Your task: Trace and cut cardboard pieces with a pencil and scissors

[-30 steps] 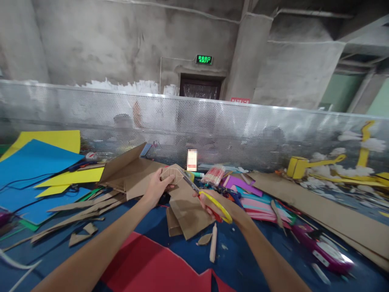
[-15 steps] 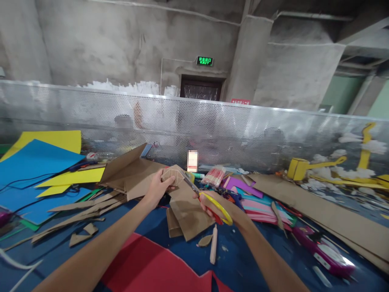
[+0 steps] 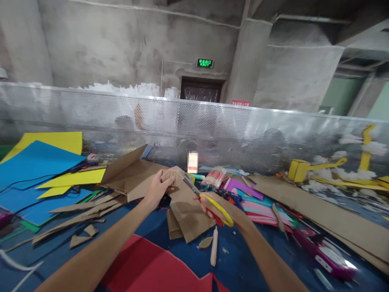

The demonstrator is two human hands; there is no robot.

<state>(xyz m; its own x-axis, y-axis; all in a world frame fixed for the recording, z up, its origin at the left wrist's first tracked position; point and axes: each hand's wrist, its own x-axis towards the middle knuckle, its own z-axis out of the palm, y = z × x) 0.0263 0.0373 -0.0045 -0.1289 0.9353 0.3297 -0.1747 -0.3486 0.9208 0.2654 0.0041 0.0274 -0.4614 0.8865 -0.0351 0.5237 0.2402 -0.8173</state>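
Note:
My left hand (image 3: 159, 185) is closed on a small piece of brown cardboard (image 3: 175, 174) marked with pale lines, thumb on top. In my right hand (image 3: 209, 205) are scissors (image 3: 223, 213) with yellow and red handles. Their blades point up and left and meet the right edge of the held piece; whether they bite into it I cannot tell. Beneath the hands lies a folded sheet of brown cardboard (image 3: 191, 219). A pinkish stick-shaped tool (image 3: 214, 247) and a small leaf-shaped cardboard scrap (image 3: 206, 242) rest nearer to me.
Red sheet (image 3: 152, 263) lies in front. Blue (image 3: 36, 170) and yellow sheets (image 3: 60, 142), plus cardboard strips (image 3: 79, 219), spread leftward. To the right are stacked coloured sheets (image 3: 258, 209), long cardboard (image 3: 319, 207) and a purple device (image 3: 328, 253). A perforated metal panel (image 3: 152, 121) stands behind.
Hardly anything differs. Both hands keep their hold on the cardboard piece and the scissors, and the view has shifted very slightly.

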